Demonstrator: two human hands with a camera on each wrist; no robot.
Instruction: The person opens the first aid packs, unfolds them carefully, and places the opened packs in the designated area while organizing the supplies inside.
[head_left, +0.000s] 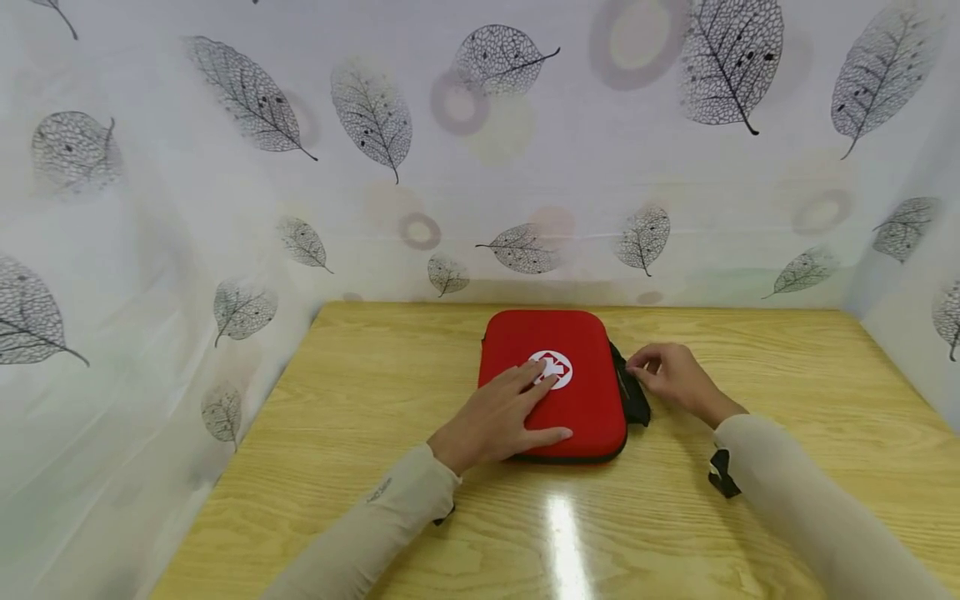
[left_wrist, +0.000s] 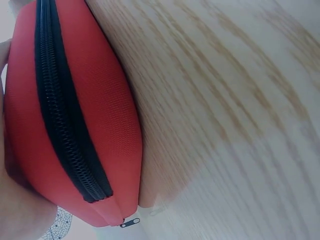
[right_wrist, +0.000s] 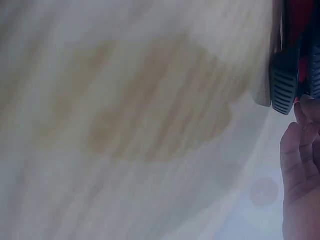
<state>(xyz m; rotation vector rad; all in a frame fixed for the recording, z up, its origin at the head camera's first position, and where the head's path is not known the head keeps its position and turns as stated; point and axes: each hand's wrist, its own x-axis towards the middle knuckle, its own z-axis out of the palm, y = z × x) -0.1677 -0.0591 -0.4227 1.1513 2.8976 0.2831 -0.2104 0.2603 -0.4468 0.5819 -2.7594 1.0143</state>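
A red zip-up first-aid case (head_left: 517, 333) with a white round emblem lies flat on the wooden table. My left hand (head_left: 498, 412) rests on its top, fingers spread, the thumb towards the near edge. Beside the case's right side, my right hand (head_left: 671, 375) pinches with thumb and forefinger at the black handle (head_left: 637, 408); I cannot tell which small part is between the fingertips. In the right wrist view, fingertips meet at the end of the ribbed black handle (right_wrist: 284, 82). The left wrist view shows the closed black zipper (left_wrist: 65, 125) and a metal zipper pull (left_wrist: 130, 223).
The wooden table (head_left: 375, 375) extends around the case on all sides, with a bright glare spot in front. Behind and at the sides hangs a white leaf-patterned cloth (head_left: 405, 217). Black straps (head_left: 723, 475) show at the sleeves.
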